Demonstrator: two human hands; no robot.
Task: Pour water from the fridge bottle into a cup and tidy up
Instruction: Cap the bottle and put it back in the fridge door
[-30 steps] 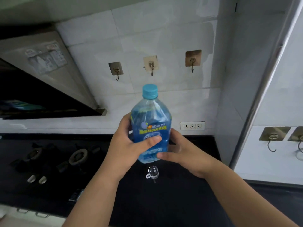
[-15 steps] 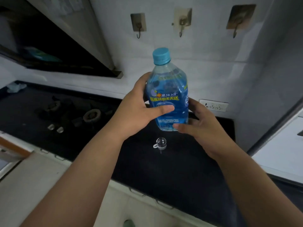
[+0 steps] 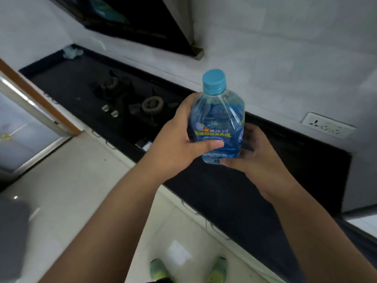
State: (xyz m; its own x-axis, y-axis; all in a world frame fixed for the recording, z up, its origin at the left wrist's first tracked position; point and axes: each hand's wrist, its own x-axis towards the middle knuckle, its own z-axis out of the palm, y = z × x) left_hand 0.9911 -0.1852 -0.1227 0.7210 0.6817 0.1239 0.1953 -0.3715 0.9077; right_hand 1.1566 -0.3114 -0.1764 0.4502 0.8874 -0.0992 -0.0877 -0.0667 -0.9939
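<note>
1. The clear plastic water bottle with a blue label stands upright in the air between both hands, above the front edge of the black stone table. Its light-blue screw cap is on, so nothing can spill while it is carried.

2. The left hand wraps the bottle's side, thumb laid across the label and fingers curled behind. The right hand cups the base and far side, with its thumb under the bottom edge. Both hands grip the bottle; neither is free.

3. No cup shows in this view, so whether water has been poured cannot be told from here. With the cap shut, this looks like a carrying step, either toward the pour or back to the fridge.

4. To do it well, keep the bottle vertical and let the right hand bear the weight from beneath; the thin plastic will probably dent if the left hand squeezes hard.

5. Before letting go with either hand, settle the whole grip in the other one around the label band, where the body is widest.

6. The black gas hob with two burners lies beyond the left hand; keep the bottle off it.
</note>
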